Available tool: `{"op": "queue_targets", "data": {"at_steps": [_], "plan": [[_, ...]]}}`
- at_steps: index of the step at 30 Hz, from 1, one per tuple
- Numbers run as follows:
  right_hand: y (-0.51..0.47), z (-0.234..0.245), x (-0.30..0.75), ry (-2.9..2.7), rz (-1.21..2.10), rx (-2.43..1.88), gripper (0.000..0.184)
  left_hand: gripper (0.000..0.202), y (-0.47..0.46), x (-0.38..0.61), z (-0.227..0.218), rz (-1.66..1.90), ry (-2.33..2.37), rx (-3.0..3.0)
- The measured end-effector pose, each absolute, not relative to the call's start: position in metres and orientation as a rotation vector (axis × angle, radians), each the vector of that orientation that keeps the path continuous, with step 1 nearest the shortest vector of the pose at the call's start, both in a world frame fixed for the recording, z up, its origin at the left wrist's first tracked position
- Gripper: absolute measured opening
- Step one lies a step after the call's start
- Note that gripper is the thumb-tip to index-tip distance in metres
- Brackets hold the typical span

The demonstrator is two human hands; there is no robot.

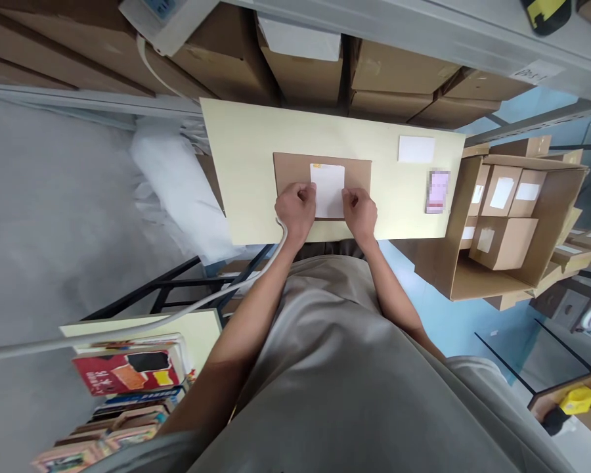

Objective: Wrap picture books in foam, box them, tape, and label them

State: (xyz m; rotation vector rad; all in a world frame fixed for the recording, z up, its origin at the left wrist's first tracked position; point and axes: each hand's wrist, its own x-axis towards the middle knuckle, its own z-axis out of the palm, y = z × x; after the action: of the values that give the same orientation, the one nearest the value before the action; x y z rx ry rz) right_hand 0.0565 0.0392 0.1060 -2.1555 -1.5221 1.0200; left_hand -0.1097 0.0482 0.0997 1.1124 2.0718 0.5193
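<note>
A flat brown cardboard parcel lies on a pale yellow table. A white label sits on top of the parcel. My left hand is closed, pinching the label's left edge. My right hand is closed too, pinching the label's right edge. Both hands rest on the parcel's near side.
A white card and a pink phone lie on the table's right part. An open carton of small labelled boxes stands to the right. Shelves of brown boxes are behind. Stacked books sit lower left; a white cable crosses.
</note>
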Motion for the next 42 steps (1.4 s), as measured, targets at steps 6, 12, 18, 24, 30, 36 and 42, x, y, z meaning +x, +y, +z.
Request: {"op": "queue_targets", "data": {"at_steps": [6, 12, 18, 24, 30, 36, 42], "plan": [[0.042, 0.114, 0.053, -1.537, 1.074, -2.258, 0.042, 0.024, 0.05, -0.11, 0.102, 0.516, 2.071, 1.118], [0.042, 0.114, 0.054, -1.526, 1.064, -2.231, 0.043, 0.025, 0.049, -0.111, 0.1, 0.507, 2.064, 1.131], [0.044, 0.113, 0.055, -1.554, 1.065, -2.253, 0.039, 0.024, 0.05, -0.112, 0.098, 0.491, 2.056, 1.145], [0.051, 0.117, 0.054, -1.55, 1.068, -2.315, 0.034, 0.024, 0.055, -0.109, 0.104, 0.426, 2.055, 1.166], [0.059, 0.125, 0.055, -1.569, 1.125, -2.367, 0.027, 0.024, 0.06, -0.107, 0.11, 0.329, 2.03, 1.215], [0.063, 0.116, 0.057, -1.621, 1.084, -2.386, 0.025, 0.021, 0.06, -0.108, 0.105, 0.361, 2.005, 1.247], [0.062, 0.102, 0.061, -1.685, 1.02, -2.295, 0.023, 0.02, 0.058, -0.11, 0.094, 0.444, 1.933, 1.306]]}}
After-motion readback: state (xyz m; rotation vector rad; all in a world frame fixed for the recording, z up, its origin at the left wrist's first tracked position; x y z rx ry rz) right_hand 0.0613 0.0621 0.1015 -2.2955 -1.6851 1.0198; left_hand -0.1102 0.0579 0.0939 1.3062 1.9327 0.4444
